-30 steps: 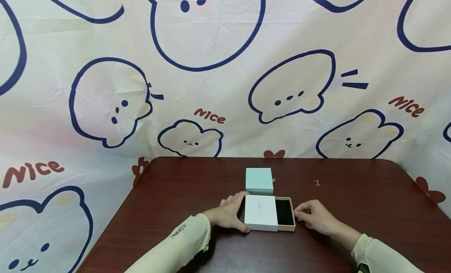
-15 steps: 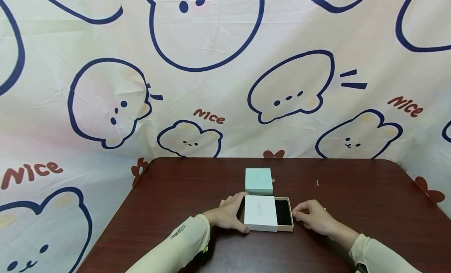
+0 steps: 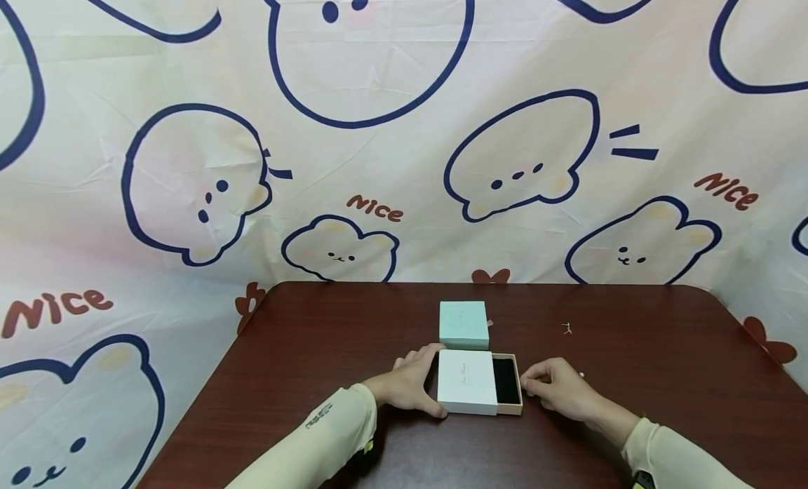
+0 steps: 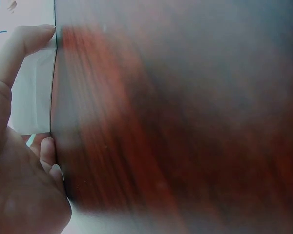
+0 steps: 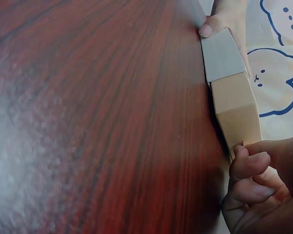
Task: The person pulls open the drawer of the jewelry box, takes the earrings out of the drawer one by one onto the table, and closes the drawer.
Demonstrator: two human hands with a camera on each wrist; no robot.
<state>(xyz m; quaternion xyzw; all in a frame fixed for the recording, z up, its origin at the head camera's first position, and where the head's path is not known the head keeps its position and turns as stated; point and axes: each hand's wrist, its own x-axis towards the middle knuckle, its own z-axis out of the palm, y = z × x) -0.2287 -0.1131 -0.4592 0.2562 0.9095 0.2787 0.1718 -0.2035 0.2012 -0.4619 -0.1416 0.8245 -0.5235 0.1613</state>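
A white slide box point(image 3: 467, 381) with faint script lies on the table, its kraft-coloured drawer point(image 3: 518, 384) partly out to the right and lined in black. My left hand point(image 3: 410, 384) holds the sleeve at its left end, thumb on the near side, fingers at the far corner. In the left wrist view its thumb point(image 4: 31, 41) presses along the sleeve's side. My right hand point(image 3: 558, 387) has curled fingers at the drawer's outer end; in the right wrist view thumb and finger pinch a small dark tab point(image 5: 242, 143) there, mostly hidden.
A mint-green box point(image 3: 463, 323) with a small tab on its right side stands behind the white one. A tiny pale, thin item point(image 3: 567, 328) lies farther right. Near my right hand is a small white speck point(image 3: 582, 374). Printed cloth point(image 3: 429, 159) hangs behind the table.
The drawer has slid slightly leftward into the sleeve, with my right hand moving left along with it. The sleeve and my left hand stay in place. The white speck has come into view.
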